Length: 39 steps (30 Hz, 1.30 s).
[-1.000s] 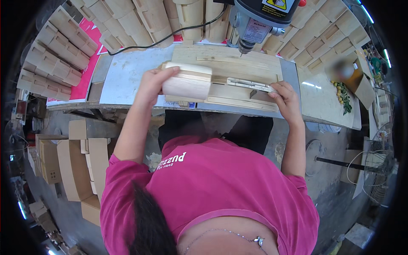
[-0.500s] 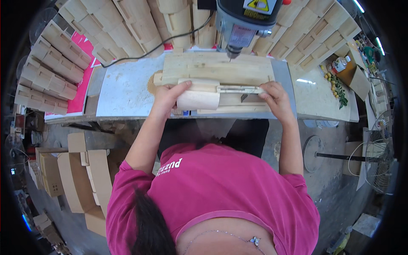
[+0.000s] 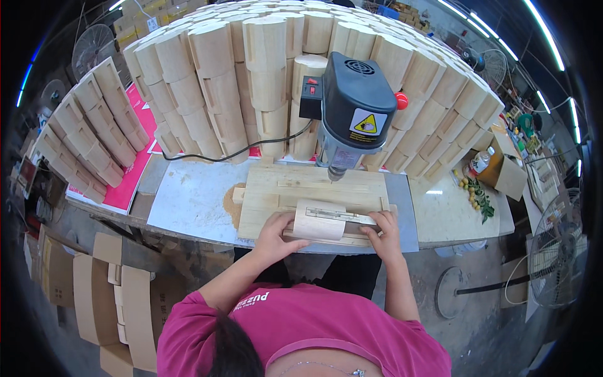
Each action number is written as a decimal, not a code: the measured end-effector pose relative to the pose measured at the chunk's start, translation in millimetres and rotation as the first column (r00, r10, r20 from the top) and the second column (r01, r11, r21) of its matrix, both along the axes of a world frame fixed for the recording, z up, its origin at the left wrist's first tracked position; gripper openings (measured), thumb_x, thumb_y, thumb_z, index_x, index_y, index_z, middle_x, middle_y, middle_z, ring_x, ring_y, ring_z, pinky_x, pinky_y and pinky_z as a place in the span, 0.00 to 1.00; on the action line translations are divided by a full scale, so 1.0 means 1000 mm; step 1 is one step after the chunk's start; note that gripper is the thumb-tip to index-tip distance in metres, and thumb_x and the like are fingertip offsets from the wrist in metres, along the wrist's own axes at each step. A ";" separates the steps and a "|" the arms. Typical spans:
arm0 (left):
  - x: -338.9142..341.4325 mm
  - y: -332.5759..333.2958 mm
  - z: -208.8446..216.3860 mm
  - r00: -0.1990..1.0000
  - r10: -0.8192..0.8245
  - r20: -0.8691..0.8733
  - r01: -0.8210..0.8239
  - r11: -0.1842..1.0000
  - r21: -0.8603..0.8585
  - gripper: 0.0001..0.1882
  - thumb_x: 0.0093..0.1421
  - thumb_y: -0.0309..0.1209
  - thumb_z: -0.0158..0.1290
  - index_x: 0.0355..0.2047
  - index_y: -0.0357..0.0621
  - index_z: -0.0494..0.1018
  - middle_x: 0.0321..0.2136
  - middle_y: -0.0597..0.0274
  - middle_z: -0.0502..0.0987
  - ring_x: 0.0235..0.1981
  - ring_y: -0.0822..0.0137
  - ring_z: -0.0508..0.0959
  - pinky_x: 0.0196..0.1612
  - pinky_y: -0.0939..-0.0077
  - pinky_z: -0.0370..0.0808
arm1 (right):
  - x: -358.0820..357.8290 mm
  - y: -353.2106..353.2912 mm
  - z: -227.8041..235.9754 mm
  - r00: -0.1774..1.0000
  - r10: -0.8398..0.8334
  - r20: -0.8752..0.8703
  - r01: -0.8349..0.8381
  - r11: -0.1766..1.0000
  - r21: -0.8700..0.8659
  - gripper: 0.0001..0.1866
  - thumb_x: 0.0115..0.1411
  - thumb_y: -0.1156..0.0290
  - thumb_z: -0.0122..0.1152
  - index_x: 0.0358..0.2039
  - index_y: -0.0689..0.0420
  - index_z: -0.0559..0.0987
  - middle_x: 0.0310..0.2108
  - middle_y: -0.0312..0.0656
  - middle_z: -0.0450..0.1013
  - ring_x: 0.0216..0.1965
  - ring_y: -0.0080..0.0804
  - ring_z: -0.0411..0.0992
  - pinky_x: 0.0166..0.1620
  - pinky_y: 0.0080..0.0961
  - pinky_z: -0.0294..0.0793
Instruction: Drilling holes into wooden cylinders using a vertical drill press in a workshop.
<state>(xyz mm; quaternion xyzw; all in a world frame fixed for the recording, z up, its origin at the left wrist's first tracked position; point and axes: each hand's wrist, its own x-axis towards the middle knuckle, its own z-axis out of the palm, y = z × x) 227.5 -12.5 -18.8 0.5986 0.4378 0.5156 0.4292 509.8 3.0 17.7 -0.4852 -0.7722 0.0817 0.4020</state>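
Positioning of the wooden block (image 3: pixel 319 226): it lies on its side on the base board (image 3: pixel 260 185), near the front edge of the bench (image 3: pixel 440 220), between both hands and in front of the drill press (image 3: pixel 355 94). The slim strip (image 3: pixel 358 218) lies along the upper side of the block and projects past its right end.

Finger state: the right hand (image 3: pixel 386 237) pinches the projecting end of the strip between thumb and fingers. The left hand (image 3: pixel 275 242) is at the block's left end, thumb apart from the fingers; whether it grips cannot be told.

Handling: the block is likely stiff and fairly light, with a smooth, curved side that may roll. Hold it by both ends. The strip appears thin and could snap or bend; hold it near its end without twisting.

Containers: an open cardboard box (image 3: pixel 91 298) on the floor contains pale pieces (image 3: pixel 119 308). A smaller carton (image 3: pixel 514 179) stands on the bench at right, contents unclear, with a bottle (image 3: pixel 480 162) beside it.
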 end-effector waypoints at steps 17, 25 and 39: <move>0.007 0.072 -0.010 0.707 0.314 -0.633 -0.063 0.920 0.386 0.29 0.32 0.42 0.63 0.39 0.50 0.74 0.28 0.68 0.72 0.38 0.63 0.68 0.44 0.64 0.56 | 0.000 0.080 -0.004 0.990 -0.039 -0.135 0.027 0.996 -0.085 0.19 0.42 0.80 0.64 0.38 0.61 0.74 0.32 0.45 0.69 0.32 0.38 0.69 0.37 0.26 0.69; -0.022 0.073 -0.014 0.751 0.238 -0.616 0.029 0.920 0.391 0.25 0.36 0.41 0.62 0.39 0.51 0.74 0.23 0.70 0.70 0.32 0.66 0.69 0.41 0.68 0.55 | -0.018 0.078 0.008 0.976 -0.019 -0.215 -0.031 0.974 -0.224 0.18 0.45 0.78 0.63 0.40 0.60 0.74 0.36 0.41 0.71 0.37 0.32 0.70 0.40 0.23 0.69; -0.020 0.074 -0.015 0.769 0.212 -0.603 0.062 0.914 0.401 0.19 0.40 0.40 0.61 0.34 0.49 0.74 0.23 0.68 0.68 0.30 0.67 0.68 0.41 0.70 0.54 | -0.036 0.150 0.178 0.963 -0.037 -0.265 0.070 0.991 0.118 0.14 0.61 0.60 0.47 0.39 0.56 0.75 0.28 0.38 0.72 0.30 0.21 0.67 0.35 0.19 0.67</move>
